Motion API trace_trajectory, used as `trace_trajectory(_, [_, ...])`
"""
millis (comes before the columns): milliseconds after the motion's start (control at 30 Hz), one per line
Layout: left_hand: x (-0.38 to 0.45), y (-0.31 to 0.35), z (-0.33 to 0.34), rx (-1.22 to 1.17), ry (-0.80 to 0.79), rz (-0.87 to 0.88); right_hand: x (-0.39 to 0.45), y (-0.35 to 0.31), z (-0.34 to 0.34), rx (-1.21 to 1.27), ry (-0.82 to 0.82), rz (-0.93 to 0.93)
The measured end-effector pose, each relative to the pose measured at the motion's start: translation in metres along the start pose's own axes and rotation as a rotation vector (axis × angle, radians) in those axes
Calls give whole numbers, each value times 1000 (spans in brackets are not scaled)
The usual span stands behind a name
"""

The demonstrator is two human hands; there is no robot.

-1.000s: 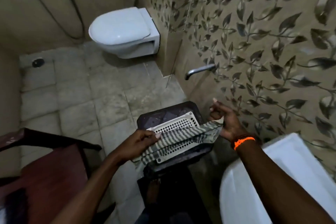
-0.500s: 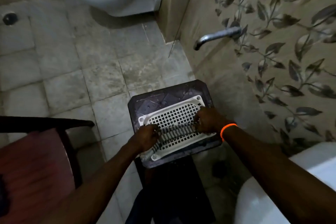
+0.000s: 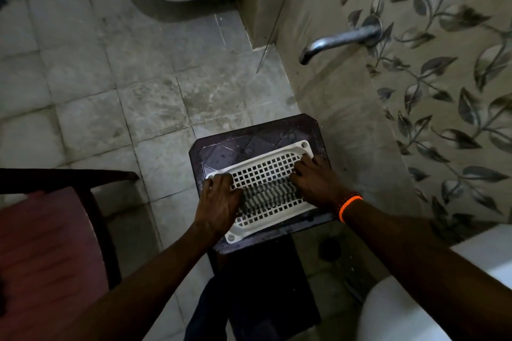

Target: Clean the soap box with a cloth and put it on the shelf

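The soap box, a white plastic tray with a grid of square holes and a solid rim, lies flat on a dark stool that serves as the counter, low on the tiled floor beside the patterned wall. A striped cloth is stretched across its middle, pressed down at each end by the left hand and the right hand; each grip looks pressed flat on the cloth, fingers down rather than curled round anything. The tray looks light and stiff, likely slick if wet, and the thin bars of the grid could flex or snag the cloth, so the solid rim or a corner seems the safest place to take hold. A tap juts from the wall above, a chair stands to the left, and no shelf is in view
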State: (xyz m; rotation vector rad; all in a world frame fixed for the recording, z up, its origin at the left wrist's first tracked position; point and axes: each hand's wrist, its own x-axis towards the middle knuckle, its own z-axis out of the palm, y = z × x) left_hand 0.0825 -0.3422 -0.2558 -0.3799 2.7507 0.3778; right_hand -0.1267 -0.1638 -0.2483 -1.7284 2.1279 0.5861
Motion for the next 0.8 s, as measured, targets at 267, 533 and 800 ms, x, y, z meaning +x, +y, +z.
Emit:
trace_trajectory(267, [-21, 7, -1, -32, -75, -105, -4, -12, 5, 84, -15, 150])
trace_trajectory(533, [-40, 11, -23, -13, -88, -55, -27, -36, -25, 237, 76, 429])
trace_trajectory(800, [-29, 44, -133, -62, 159, -66, -117, -43, -112, 359, 413, 720])
